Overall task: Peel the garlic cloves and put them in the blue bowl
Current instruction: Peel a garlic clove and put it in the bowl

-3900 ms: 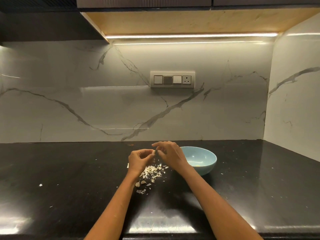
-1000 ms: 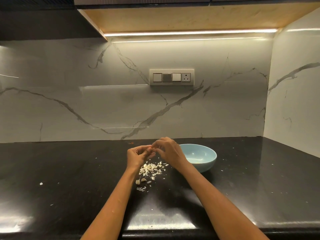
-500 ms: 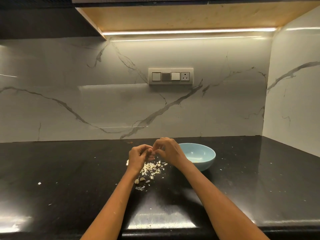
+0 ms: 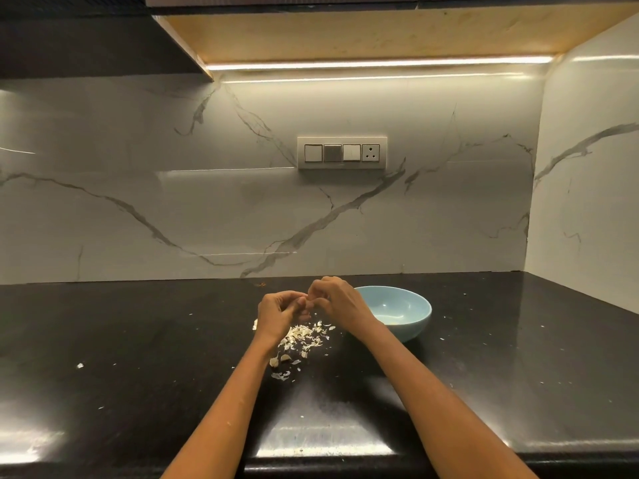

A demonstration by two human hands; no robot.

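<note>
Two hands (image 4: 309, 304) meeting; one blue bowl (image 4: 416, 321); one peel pile (image 4: 304, 337).

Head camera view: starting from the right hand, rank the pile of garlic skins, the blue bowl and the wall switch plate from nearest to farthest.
From the right hand:
1. Pile of pale papery garlic skins, just below it on the black countertop.
2. Round light blue bowl, just to its right; too close to the skins to rank firmly.
3. White wall switch plate, plainly farthest, up on the marble backsplash.

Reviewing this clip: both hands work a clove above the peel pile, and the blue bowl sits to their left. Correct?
Not quite. In the head view the blue bowl sits to the right of the hands, beside the right hand. The left hand and peel pile are as described.
</note>
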